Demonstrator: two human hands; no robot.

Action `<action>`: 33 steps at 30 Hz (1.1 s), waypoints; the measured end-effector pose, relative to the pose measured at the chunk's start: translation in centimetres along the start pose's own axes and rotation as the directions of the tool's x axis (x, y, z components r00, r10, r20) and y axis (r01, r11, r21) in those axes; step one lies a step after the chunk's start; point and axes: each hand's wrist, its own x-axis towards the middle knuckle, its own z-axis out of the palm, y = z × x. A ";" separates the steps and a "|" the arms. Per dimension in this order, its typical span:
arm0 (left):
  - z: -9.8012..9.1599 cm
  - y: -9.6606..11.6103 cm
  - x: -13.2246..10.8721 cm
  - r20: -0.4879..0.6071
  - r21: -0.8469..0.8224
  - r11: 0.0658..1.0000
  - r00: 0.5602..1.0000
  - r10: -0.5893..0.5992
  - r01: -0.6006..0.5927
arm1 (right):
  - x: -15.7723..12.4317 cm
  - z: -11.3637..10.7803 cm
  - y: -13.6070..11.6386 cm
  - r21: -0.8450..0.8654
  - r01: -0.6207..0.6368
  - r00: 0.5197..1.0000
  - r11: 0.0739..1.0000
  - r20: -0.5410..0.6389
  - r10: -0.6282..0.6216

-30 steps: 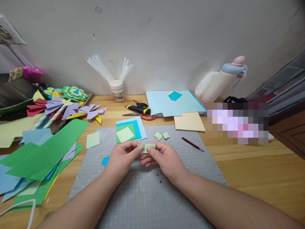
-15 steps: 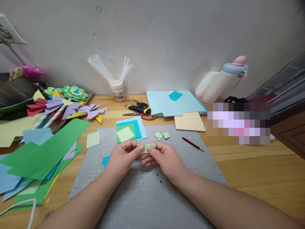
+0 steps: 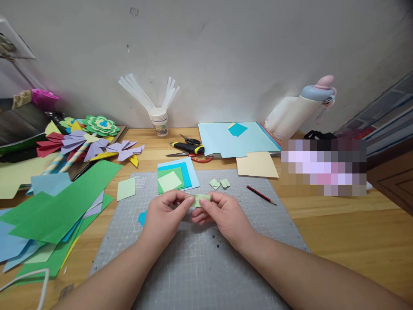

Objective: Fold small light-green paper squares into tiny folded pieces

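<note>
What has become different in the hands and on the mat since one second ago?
Very little: the light green paper strip seems slightly tilted between the left hand and right hand. Nothing was taken or let go. The pencil, the stacked paper squares and the mat stayed as they were.

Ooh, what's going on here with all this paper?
A person is holding a small pale green paper strip between the left hand and the right hand, thumbs on top, above a gray mat. Just beyond the hands, two small green paper shapes lie on the mat, with a pencil off to their right. A stack of colored paper squares sits to their left.
</note>
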 end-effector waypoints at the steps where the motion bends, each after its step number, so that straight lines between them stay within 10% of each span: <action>1: 0.0 0.0 0.1 0.024 -0.046 0.999 1.000 -0.017 0.018 | 0.0 0.0 0.0 0.004 0.007 1.000 1.000 0.001 -0.007; 8: 0.1 0.1 0.4 0.188 -0.314 0.936 0.977 -0.105 0.161 | 0.3 -0.3 0.2 0.093 0.098 0.995 0.991 0.003 -0.099; 33: 0.2 0.1 0.6 0.153 -0.295 0.935 0.976 -0.155 0.195 | 0.4 -0.4 0.4 0.088 0.009 0.999 0.996 -0.041 -0.006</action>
